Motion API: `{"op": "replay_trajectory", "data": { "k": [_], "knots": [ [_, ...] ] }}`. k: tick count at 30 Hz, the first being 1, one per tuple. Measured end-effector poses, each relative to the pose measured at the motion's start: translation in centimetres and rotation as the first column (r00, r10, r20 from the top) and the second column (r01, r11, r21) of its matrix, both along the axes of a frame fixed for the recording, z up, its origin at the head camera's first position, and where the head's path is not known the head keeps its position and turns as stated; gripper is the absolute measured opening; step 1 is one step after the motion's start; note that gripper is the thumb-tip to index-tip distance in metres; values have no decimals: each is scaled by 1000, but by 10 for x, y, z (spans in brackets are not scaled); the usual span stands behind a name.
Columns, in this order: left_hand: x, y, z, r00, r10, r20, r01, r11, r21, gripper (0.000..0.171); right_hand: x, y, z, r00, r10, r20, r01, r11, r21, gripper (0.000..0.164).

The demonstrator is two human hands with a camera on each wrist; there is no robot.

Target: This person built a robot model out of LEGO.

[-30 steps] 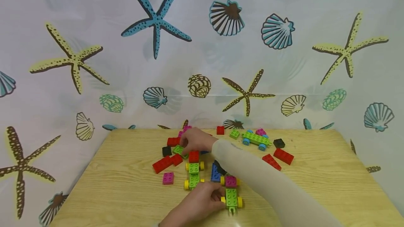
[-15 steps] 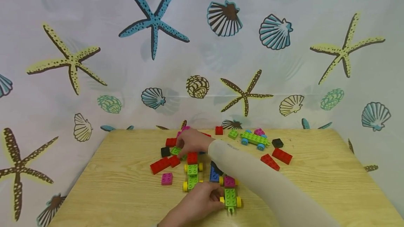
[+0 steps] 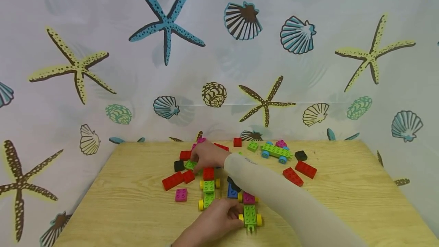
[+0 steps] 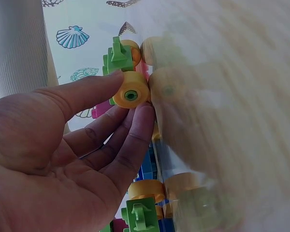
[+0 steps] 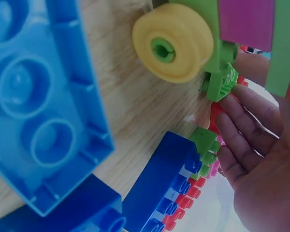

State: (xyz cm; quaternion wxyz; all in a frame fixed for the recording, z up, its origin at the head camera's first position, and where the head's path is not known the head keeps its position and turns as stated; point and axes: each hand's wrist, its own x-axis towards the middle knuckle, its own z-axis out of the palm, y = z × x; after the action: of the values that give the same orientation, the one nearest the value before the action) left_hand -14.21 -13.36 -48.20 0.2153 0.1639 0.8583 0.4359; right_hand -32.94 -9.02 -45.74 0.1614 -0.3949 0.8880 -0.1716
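Note:
In the head view my left hand (image 3: pixel 221 218) lies beside a green toy car (image 3: pixel 250 216) with yellow wheels and a magenta brick (image 3: pixel 249 198) on it. The left wrist view shows thumb and fingers pinching one yellow wheel (image 4: pixel 131 90). Farther back, my right hand (image 3: pixel 208 154) reaches into the brick pile, thumb and index finger on a green brick (image 3: pixel 190 164). That green brick (image 5: pixel 221 83) is between them in the right wrist view, the thumb partly hidden. A second green car (image 3: pixel 208 197) with yellow wheels carries a red brick (image 3: pixel 208 173).
Red bricks (image 3: pixel 173 180), a black brick (image 3: pixel 179 166) and a magenta brick (image 3: pixel 181 194) lie left of the pile. Blue bricks (image 3: pixel 232 191) sit under the right forearm. A green car with blue wheels (image 3: pixel 276 150) stands at the back right, near more red bricks (image 3: pixel 306 169).
The right hand has shifted slightly left and toward the person, its fingers coming onto the green brick. The left hand stays at the car. The whole head view has drifted a little.

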Motion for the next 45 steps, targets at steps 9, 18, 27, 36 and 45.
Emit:
{"op": "replay_trajectory", "data": {
  "k": [9, 18, 27, 36, 45],
  "knots": [
    [-3, 2, 0, 1000, -17, -10, 17, 1000, 6, 17, -2, 0, -2, 999, -7, -31, 8, 1000, 29, 36],
    [-7, 4, -7, 999, -29, -12, 30, 999, 20, 17, -3, 10, 0, 999, -27, -25, 27, 999, -28, 30],
    [-24, -6, -48, 1000, -26, -12, 26, 999, 42, 20, 11, 36, 24, 994, -65, 91, 82, 974, -209, 29],
    [-19, -5, -27, 999, -33, 11, 33, 999, 14, 21, 36, 87, 39, 959, -98, 264, 195, 908, -371, 30],
    [-12, -2, -14, 1000, -25, 11, 25, 1000, 0, 19, 58, 135, 37, 945, -117, 306, 246, 871, -425, 31]
  ]
}}
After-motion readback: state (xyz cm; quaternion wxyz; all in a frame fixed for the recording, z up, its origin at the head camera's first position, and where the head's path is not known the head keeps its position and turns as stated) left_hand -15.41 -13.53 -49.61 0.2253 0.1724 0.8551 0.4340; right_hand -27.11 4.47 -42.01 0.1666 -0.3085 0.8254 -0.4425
